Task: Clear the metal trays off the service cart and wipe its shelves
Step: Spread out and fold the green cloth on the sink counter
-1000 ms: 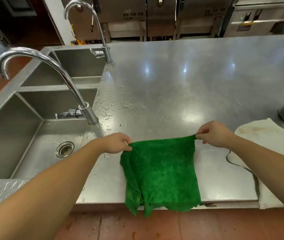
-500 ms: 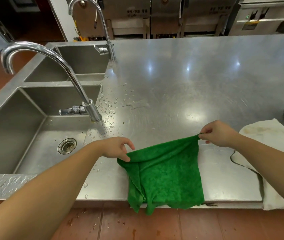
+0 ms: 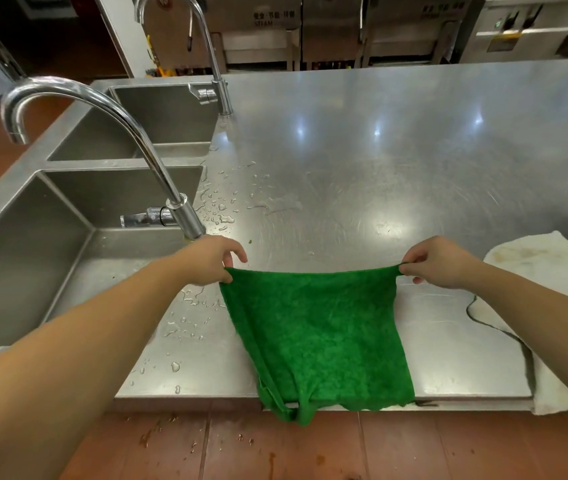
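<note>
Squarely at the counter [image 3: 379, 161]: L hand [image 3: 206, 259] and R hand [image 3: 438, 261] each pinch a top corner of a green cloth [image 3: 317, 334], its top edge taut left-to-right btwn them, lower part draped over the counter's front lip. Cart, trays not in view.

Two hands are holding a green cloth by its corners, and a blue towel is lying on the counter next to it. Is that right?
Almost. The towel is white, not blue. The head view shows the left hand and right hand pinching the green cloth by its top corners, with the white towel lying on the counter to its right.
</note>
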Available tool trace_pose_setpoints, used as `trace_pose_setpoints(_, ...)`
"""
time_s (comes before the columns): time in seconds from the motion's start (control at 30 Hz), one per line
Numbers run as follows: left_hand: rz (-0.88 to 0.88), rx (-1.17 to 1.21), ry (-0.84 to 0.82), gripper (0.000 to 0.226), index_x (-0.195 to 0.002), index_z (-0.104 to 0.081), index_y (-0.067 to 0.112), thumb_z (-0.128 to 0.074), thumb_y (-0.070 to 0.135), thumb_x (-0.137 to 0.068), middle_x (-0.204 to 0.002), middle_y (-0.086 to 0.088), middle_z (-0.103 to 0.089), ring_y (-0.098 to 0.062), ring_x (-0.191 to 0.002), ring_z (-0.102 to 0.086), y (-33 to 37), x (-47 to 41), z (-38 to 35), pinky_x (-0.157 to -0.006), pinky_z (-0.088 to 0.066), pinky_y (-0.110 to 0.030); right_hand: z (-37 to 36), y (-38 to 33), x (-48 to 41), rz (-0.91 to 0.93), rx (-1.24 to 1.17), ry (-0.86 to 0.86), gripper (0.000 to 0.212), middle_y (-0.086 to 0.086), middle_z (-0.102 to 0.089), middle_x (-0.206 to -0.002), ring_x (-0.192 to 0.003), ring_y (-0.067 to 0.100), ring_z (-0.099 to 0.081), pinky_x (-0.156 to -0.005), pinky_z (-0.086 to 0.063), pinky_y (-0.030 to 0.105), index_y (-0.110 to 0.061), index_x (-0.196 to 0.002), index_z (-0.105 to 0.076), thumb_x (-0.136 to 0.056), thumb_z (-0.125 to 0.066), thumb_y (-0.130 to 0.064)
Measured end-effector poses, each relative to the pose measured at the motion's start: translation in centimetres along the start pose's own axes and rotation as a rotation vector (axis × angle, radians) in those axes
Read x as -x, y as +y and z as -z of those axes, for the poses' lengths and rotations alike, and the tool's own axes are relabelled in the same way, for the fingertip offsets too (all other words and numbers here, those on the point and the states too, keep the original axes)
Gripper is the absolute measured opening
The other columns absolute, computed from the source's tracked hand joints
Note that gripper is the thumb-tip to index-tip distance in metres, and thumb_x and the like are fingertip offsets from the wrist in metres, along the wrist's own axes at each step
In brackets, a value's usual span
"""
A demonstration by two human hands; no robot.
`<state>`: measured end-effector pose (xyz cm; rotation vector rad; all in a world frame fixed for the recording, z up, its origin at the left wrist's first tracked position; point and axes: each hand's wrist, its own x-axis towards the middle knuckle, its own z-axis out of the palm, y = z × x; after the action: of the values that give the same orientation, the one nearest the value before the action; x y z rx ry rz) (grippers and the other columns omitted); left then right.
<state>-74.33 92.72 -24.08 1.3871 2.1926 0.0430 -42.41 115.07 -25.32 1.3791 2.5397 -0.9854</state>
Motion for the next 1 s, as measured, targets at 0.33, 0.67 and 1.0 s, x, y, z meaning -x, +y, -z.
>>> trace_pose_setpoints(0.33,0.041,0.154,-0.001,0.048,-0.119,-0.06,0.028,-0.07,0.0,-0.081,-0.097,0.008,-0.059,-0.017,-0.088,-0.062,-0.7,-1.6,-3.1,-0.067,-0.051,-0.024,-1.1,0.8,-0.8,-0.038,0.028,0.012,0.012,0.006,-0.072,-0.078,-0.073,0.016,-0.07,-0.07,-0.056,0.031,-0.019,-0.076,-0.071,-0.087,-0.068,-0.021)
trace_pose_setpoints(0.67,0.079,0.165,0.155,0.04,-0.114,-0.064,0.023,-0.064,-0.003,-0.083,-0.098,0.002,-0.059,-0.016,-0.085,-0.059,-1.3,-3.0,-5.0,-0.056,-0.042,-0.017,-2.5,1.1,-2.6,-0.053,0.077,0.082,0.012,0.005,-0.069,-0.072,-0.072,0.024,-0.066,-0.065,-0.055,0.032,-0.015,-0.078,-0.072,-0.087,-0.068,-0.021)
trace_pose_setpoints(1.0,-0.092,0.048,0.17,0.032,-0.118,-0.064,0.027,-0.067,0.034,-0.086,-0.116,0.003,-0.063,-0.015,-0.105,-0.056,2.1,-1.6,-8.0,-0.091,-0.048,-0.034,-7.2,-1.2,0.0,0.309,0.417,0.122,0.04,0.003,-0.056,-0.125,-0.111,0.023,-0.055,-0.091,-0.049,0.037,-0.019,-0.128,-0.057,-0.091,-0.058,-0.035)
